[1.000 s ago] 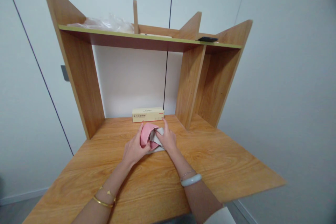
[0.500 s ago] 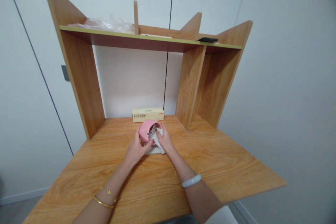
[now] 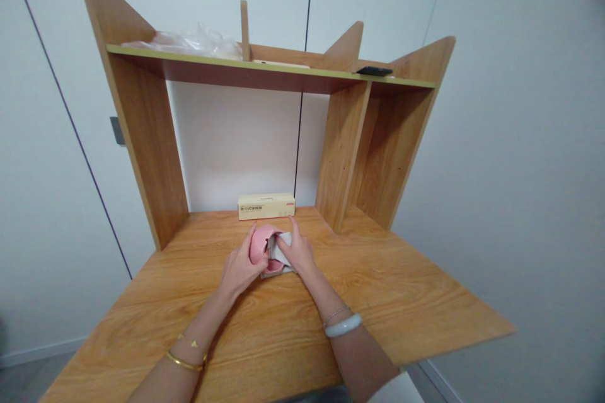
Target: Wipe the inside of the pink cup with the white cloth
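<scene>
My left hand [image 3: 240, 268] grips a small pink bowl [image 3: 259, 245], tilted on its side just above the wooden desk [image 3: 283, 321]. My right hand [image 3: 297, 254] presses a grey-white cloth [image 3: 276, 253] into the bowl's opening, fingers closed on the cloth. Part of the cloth hangs down to the desk under the bowl. Both hands meet at the middle of the desk, a little in front of a long cream box [image 3: 266, 206].
The cream box lies against the back wall. A wooden hutch [image 3: 142, 126] rises around the desk, with a divider panel [image 3: 340, 151] on the right. On its top shelf sit a clear plastic bag [image 3: 189, 43] and a dark flat object [image 3: 373, 70].
The pink bowl has been turned and lowered slightly in my left hand while my right hand shifted the cloth inside it. Both hands stayed at the desk's middle.
</scene>
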